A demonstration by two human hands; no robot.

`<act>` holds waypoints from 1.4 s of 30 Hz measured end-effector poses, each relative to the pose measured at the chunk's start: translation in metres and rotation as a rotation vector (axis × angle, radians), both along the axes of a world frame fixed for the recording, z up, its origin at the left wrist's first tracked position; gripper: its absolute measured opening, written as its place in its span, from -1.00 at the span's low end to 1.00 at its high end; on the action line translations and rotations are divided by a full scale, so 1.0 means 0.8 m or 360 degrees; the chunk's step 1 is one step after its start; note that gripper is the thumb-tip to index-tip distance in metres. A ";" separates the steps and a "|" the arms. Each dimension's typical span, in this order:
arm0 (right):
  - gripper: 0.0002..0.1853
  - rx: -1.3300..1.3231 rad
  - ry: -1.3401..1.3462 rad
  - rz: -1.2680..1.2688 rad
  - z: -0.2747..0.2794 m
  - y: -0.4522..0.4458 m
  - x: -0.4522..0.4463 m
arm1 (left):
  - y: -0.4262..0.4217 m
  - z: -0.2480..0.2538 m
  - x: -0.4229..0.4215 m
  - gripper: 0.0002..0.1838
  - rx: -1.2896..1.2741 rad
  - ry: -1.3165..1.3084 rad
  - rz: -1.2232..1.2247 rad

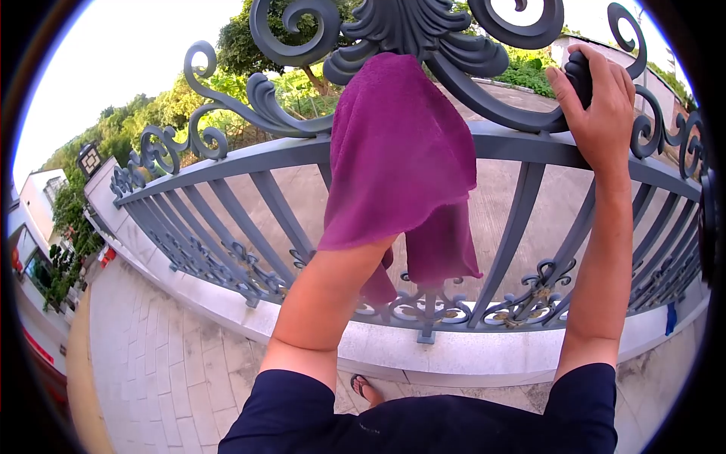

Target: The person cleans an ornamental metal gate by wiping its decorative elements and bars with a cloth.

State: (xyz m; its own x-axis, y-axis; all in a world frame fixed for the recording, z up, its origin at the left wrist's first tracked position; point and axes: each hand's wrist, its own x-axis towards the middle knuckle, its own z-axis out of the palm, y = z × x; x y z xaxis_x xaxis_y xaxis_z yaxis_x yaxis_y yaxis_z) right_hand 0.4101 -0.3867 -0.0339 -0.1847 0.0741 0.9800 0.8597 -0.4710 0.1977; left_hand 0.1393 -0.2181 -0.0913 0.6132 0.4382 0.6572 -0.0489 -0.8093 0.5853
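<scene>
A purple cloth (401, 159) drapes over my left hand and hangs past the wrist of my left forearm (329, 295). The fingers under it are hidden, so their grip does not show. The cloth lies against the grey leaf ornament (412, 26) at the top of the metal fence (529, 197), and a loose end dangles beside my arm. To the right, my right hand (605, 102) is closed around a dark metal scroll (578, 76) above the top rail (280, 155).
Curled scrolls (291, 34) rise along the rail on both sides. The fence stands on a low pale ledge (454, 359) beside paving (166, 363). A sandalled foot (367, 390) shows below. Beyond the bars lie concrete ground (491, 181) and greenery (174, 98).
</scene>
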 end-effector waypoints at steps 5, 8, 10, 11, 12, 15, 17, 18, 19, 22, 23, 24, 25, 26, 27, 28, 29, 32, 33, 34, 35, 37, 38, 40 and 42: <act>-0.44 -0.0036 0.0029 -0.0006 0.001 -0.004 0.000 | 0.019 -0.004 -0.032 -0.06 0.0410 0.0186 0.0337; -0.47 0.0003 0.0061 0.0040 -0.001 0.002 -0.002 | 0.029 -0.010 -0.050 -0.03 0.0553 0.0307 0.0615; -0.49 0.0041 0.0035 0.0039 0.001 0.003 -0.003 | 0.030 -0.012 -0.054 -0.01 0.0592 0.0304 0.0691; -0.50 0.0043 0.0017 0.0039 0.001 0.004 -0.005 | 0.027 -0.016 -0.053 -0.01 0.0585 0.0263 0.0681; -0.51 0.0057 -0.0002 0.0034 0.002 0.005 -0.006 | 0.025 -0.018 -0.050 -0.04 0.0595 0.0194 0.0654; -0.54 0.0065 0.0030 0.0039 0.002 0.003 -0.009 | 0.013 -0.024 -0.030 -0.24 0.0722 0.0022 0.0525; -0.54 0.0051 0.0005 0.0065 0.002 0.002 -0.010 | 0.013 -0.031 -0.017 -0.24 0.0477 -0.0011 0.0320; -0.54 0.0048 0.0013 0.0073 0.002 0.002 -0.011 | 0.020 -0.031 -0.008 -0.16 0.0187 0.0005 0.0166; -0.54 0.0051 0.0021 0.0083 0.002 0.002 -0.011 | 0.023 -0.029 -0.001 -0.08 -0.0097 0.0018 0.0012; -0.53 0.0070 0.0026 0.0059 0.001 0.004 -0.010 | 0.020 -0.017 0.005 -0.11 0.0228 0.0058 0.0157; -0.53 0.0068 0.0037 0.0053 0.000 0.006 -0.009 | 0.021 -0.017 0.004 -0.11 0.0412 0.0068 0.0199; -0.53 0.0057 0.0049 0.0048 -0.001 0.006 -0.008 | 0.016 -0.016 -0.001 -0.13 0.0297 0.0050 0.0173; -0.53 0.0047 0.0058 0.0041 -0.001 0.004 -0.006 | 0.008 -0.014 -0.006 -0.14 0.0185 0.0029 0.0145; -0.48 0.0040 -0.0024 -0.0022 0.001 0.003 0.001 | 0.008 -0.016 -0.010 -0.15 0.0175 0.0019 0.0143; -0.48 0.0035 -0.0029 -0.0010 0.000 0.004 0.003 | 0.008 -0.018 -0.014 -0.16 0.0166 0.0009 0.0141; -0.48 0.0037 -0.0038 0.0000 0.000 0.004 0.002 | 0.015 -0.019 -0.023 -0.16 0.0266 0.0001 0.0168; -0.47 0.0044 -0.0047 0.0011 0.001 0.003 0.002 | 0.023 -0.020 -0.031 -0.20 0.0365 -0.0025 0.0189; -0.51 0.0035 -0.0019 0.0044 0.003 0.000 -0.005 | 0.066 -0.034 -0.051 -0.31 0.0781 -0.0148 0.0289; -0.53 0.0011 -0.0010 0.0063 0.003 0.000 -0.009 | 0.065 -0.033 -0.049 -0.32 0.0757 -0.0199 0.0342; -0.54 0.0056 -0.0091 0.0096 0.004 0.001 -0.009 | 0.062 -0.029 -0.048 -0.34 0.0731 -0.0250 0.0394; -0.54 0.0043 -0.0081 0.0114 0.004 0.002 -0.009 | 0.052 -0.024 -0.042 -0.34 0.0468 -0.0282 0.0446; -0.54 0.0031 -0.0060 0.0146 0.003 0.000 -0.008 | 0.040 -0.006 -0.033 -0.33 0.0342 -0.0250 0.0597; -0.54 0.0031 -0.0043 0.0124 0.003 -0.002 -0.010 | 0.040 0.002 -0.029 -0.32 0.0474 -0.0186 0.0701; -0.54 0.0017 -0.0069 0.0121 0.003 -0.003 -0.011 | 0.045 0.017 -0.022 -0.30 0.0727 -0.0058 0.0919; -0.55 0.0020 -0.0085 0.0115 0.005 -0.004 -0.011 | 0.065 0.032 -0.010 -0.28 0.0989 -0.0027 0.1099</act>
